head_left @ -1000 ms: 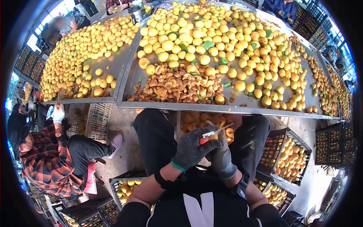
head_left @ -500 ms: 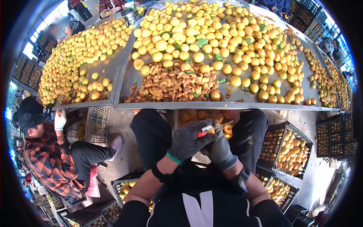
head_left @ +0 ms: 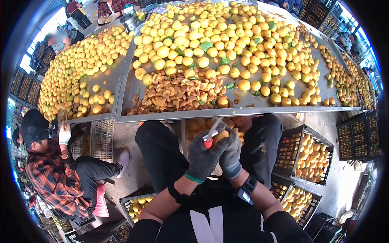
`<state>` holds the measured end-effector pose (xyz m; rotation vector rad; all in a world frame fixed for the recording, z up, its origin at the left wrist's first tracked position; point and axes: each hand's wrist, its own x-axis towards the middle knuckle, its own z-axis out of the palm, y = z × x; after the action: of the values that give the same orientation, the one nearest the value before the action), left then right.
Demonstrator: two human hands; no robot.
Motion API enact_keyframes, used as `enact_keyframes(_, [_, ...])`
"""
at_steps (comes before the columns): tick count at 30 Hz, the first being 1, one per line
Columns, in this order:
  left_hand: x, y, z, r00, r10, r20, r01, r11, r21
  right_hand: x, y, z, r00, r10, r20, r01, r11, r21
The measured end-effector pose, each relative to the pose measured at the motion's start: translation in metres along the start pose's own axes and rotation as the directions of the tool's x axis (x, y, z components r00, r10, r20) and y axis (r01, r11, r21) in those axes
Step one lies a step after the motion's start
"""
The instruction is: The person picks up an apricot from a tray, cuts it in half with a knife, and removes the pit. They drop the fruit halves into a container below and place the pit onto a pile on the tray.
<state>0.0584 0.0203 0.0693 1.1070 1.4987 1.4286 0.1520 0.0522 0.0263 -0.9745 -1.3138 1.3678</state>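
Observation:
Both my hands wear grey knit gloves and meet over my lap, just below the table's front edge. My left hand (head_left: 204, 157) is shut on a small knife with a red handle (head_left: 208, 142), its blade pointing up and away. My right hand (head_left: 231, 157) is closed around an orange apricot (head_left: 221, 135), pressed against the left hand. The blade sits at the fruit's left side; whether it is in the flesh is hidden by my fingers.
A steel table (head_left: 243, 111) carries several yellow apricots and a heap of cut pieces (head_left: 178, 91) near its front. Black crates of fruit (head_left: 312, 158) stand at my right and one (head_left: 135, 201) at lower left. A person in a plaid shirt (head_left: 52, 178) sits at left.
My hands have risen slightly and drawn together. The knife has swung from pointing right to pointing up and away, against the apricot. The person at left has leaned forward.

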Motion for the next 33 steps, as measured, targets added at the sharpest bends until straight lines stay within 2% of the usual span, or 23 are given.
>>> enact_keyframes(3, [0.003,0.004,0.004,0.999,-0.033,-0.035,0.032,0.999,-0.031,0.003,-0.002,0.002,0.994,-0.099,-0.056,0.098,0.995,-0.015])
enact_keyframes(4, [0.005,0.004,0.007,0.997,-0.078,-0.023,0.074,0.989,-0.13,0.006,-0.001,0.004,0.993,-0.099,-0.057,0.099,0.995,-0.013])
enact_keyframes(5, [0.007,0.003,0.009,0.997,-0.07,-0.025,0.066,0.989,-0.129,0.012,0.001,0.006,0.991,-0.103,-0.089,0.102,0.995,-0.011])
enact_keyframes(7, [0.009,-0.002,0.012,0.987,-0.161,-0.022,0.144,0.929,-0.341,0.023,0.012,0.006,0.983,-0.104,-0.149,0.104,0.995,-0.01])
enact_keyframes(8, [0.01,-0.004,0.013,0.987,-0.162,-0.017,0.146,0.928,-0.344,0.026,0.037,0.001,0.993,-0.03,-0.112,0.038,0.997,0.07])
enact_keyframes(9, [0.015,-0.007,0.015,0.988,-0.155,-0.025,0.138,0.929,-0.344,0.03,0.032,0.0,0.994,-0.036,-0.104,0.044,0.996,0.072])
enact_keyframes(11, [0.019,-0.019,0.018,0.949,-0.315,-0.002,0.272,0.823,-0.499,0.031,0.023,0.0,0.972,-0.173,-0.157,0.167,0.985,-0.05])
enact_keyframes(12, [0.024,-0.024,0.019,0.963,-0.269,0.014,0.225,0.775,-0.59,0.034,0.026,0.002,0.967,-0.193,-0.164,0.191,0.981,-0.032])
enact_keyframes(13, [0.023,-0.029,0.018,0.963,-0.269,0.009,0.223,0.776,-0.59,0.034,0.028,0.0,0.968,-0.192,-0.16,0.19,0.981,-0.029])
enact_keyframes(15, [0.024,-0.03,0.017,0.909,-0.404,0.103,0.359,0.632,-0.687,0.036,0.028,-0.007,0.967,-0.254,-0.018,0.235,0.917,-0.323])
enact_keyframes(19, [0.02,-0.022,0.01,0.89,-0.438,0.126,0.387,0.58,-0.717,0.036,0.037,-0.017,0.969,-0.235,0.073,0.242,0.86,-0.45])
enact_keyframes(21, [0.016,-0.026,0.001,0.847,-0.479,0.228,0.487,0.531,-0.693,0.035,0.033,-0.024,0.98,-0.118,0.162,0.19,0.81,-0.555])
enact_keyframes(22, [0.015,-0.028,0.0,0.85,-0.475,0.226,0.483,0.533,-0.695,0.038,0.035,-0.023,0.979,-0.122,0.166,0.195,0.809,-0.555])
enact_keyframes(24, [0.015,-0.028,-0.003,0.771,-0.59,0.24,0.574,0.481,-0.663,0.043,0.039,-0.018,0.864,-0.477,0.159,0.5,0.783,-0.369])
enact_keyframes(25, [0.015,-0.026,-0.006,0.772,-0.589,0.24,0.573,0.482,-0.663,0.042,0.038,-0.016,0.863,-0.479,0.159,0.502,0.782,-0.369])
enact_keyframes(27, [0.017,-0.022,-0.017,0.801,-0.555,0.225,0.57,0.591,-0.571,0.035,0.032,-0.008,0.963,-0.219,0.157,0.228,0.973,-0.04])
enact_keyframes(28, [0.019,-0.023,-0.016,0.801,-0.554,0.228,0.57,0.589,-0.572,0.03,0.009,-0.012,0.961,-0.033,0.275,0.036,0.999,-0.006])
enact_keyframes(30, [0.023,-0.023,-0.014,0.949,-0.309,0.058,0.309,0.879,-0.364,0.027,0.011,-0.008,0.967,0.004,0.254,-0.01,1.0,0.02])
enact_keyframes(31, [0.023,-0.019,-0.015,0.948,-0.311,0.061,0.311,0.877,-0.365,0.026,0.009,-0.005,0.971,0.042,0.237,-0.056,0.997,0.054])
enact_keyframes(32, [0.022,-0.014,-0.02,0.929,-0.352,0.117,0.37,0.867,-0.333,0.023,0.001,-0.014,0.934,0.2,0.295,-0.225,0.973,0.053])
enact_keyframes(33, [0.023,-0.009,-0.024,0.904,-0.391,0.17,0.426,0.855,-0.296,0.023,-0.001,-0.015,0.935,0.199,0.293,-0.224,0.973,0.054])
